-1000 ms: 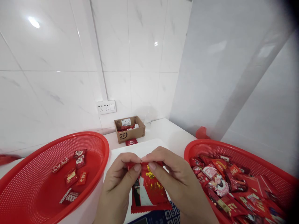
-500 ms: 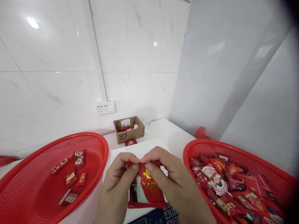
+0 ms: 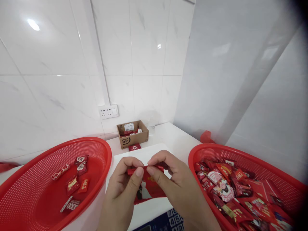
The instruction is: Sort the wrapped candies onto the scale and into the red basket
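Note:
A red printed packet [image 3: 152, 188] hangs between both hands above a white surface. Its top edge is pinched by my left hand [image 3: 125, 187], thumb in front and fingers behind. My right hand [image 3: 172, 183] pinches the same edge just beside it, the two thumbs a little apart. The packet's top looks folded over, and its lower edge tilts up toward the right. Below it is a dark blue device [image 3: 156, 223] with number keys.
A red basket [image 3: 108, 157] with several small packets stands at the left. Another red basket [image 3: 192, 154], at the right, holds many red packets. Behind are a cardboard box [image 3: 137, 140], a red packet [image 3: 134, 147] and a clear container [image 3: 151, 125].
The packet's lower edge has risen and less of its front shows, with more of the keypad uncovered. My thumbs have moved slightly apart along the top edge.

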A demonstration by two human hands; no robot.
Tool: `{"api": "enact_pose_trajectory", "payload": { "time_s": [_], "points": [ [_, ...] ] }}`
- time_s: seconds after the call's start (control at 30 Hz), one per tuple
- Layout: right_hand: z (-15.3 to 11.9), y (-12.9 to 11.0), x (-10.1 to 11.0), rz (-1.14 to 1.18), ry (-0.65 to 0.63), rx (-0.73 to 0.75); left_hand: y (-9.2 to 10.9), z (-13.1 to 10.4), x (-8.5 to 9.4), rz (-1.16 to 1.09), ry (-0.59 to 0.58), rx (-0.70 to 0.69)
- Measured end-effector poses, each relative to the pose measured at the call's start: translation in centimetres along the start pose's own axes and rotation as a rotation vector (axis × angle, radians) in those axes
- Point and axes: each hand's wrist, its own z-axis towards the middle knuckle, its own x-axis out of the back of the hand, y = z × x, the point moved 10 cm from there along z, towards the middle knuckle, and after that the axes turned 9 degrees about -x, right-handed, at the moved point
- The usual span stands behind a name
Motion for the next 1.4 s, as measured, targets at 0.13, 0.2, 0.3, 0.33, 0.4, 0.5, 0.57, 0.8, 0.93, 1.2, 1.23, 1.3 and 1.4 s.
{"api": "enact_pose_trajectory", "payload": {
  "time_s": [0.13,0.2,0.3,0.33,0.4,0.5,0.57,0.8,0.93,1.2,1.23,1.3,1.4],
  "points": [
    [0.2,0.5,1.0,0.324,0.040,-0.003,0.2,0.3,0.7,0.016,0.032,-0.053],
    [0.4,0.5,1.8,0.613,0.052,0.034,0.1,0.5,1.1,0.023,0.035,-0.072],
    [0.8,0.5,2.0,0.930,-0.015,0.042,-0.1,0.6,1.3,0.022,0.032,-0.070],
    [0.9,0.5,1.9,0.981,-0.039,0.026,-0.1,0.6,1.3,0.024,0.032,-0.075],
    [0.9,0.7,1.7,1.031,-0.060,0.005,-0.1,0.7,1.3,0.029,0.029,-0.083],
    [0.8,1.0,1.5,1.051,-0.063,-0.013,-0.1,0.7,1.2,0.031,0.025,-0.087],
    [0.7,1.1,1.4,1.058,-0.063,-0.011,-0.1,0.7,1.3,0.027,0.025,-0.081],
    [0.7,0.9,1.3,1.062,-0.051,-0.025,-0.2,0.6,1.2,0.032,0.002,-0.081],
    [0.6,0.6,1.6,1.040,-0.030,0.012,-0.2,0.7,1.2,0.040,0.009,-0.080],
    [0.4,0.9,1.9,0.995,0.006,0.016,-0.2,0.6,1.1,0.042,-0.008,-0.061],
    [0.4,0.9,1.9,0.988,0.010,0.011,-0.2,0.6,1.0,0.043,-0.011,-0.060],
    [0.4,1.0,1.8,0.981,0.012,0.003,-0.2,0.6,1.0,0.048,-0.015,-0.056],
    [0.4,0.9,1.7,0.994,-0.005,0.007,-0.2,0.6,1.0,0.055,-0.010,-0.054]
  ]
}}
